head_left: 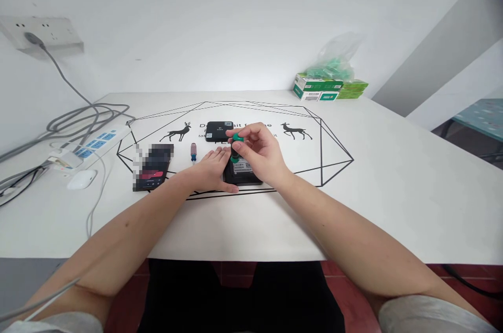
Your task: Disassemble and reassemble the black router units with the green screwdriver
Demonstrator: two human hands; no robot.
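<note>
A screwdriver with a green and black handle stands roughly upright in my right hand, which is closed around it with the fingertips at the top. Its tip is hidden behind the handle. Beneath it lies a black hard drive case with a white printed label facing up. My left hand lies flat against the left side of the case, fingers stretched out and thumb along the front edge. Just behind is a black rectangular cover with small stickers. A second screwdriver, red and blue, lies left of my left hand.
A phone, partly pixelated, lies to the left. Beyond it are a power strip, a white earbud-type case and tangled grey cables. Green and white boxes with a plastic bag stand at the back right.
</note>
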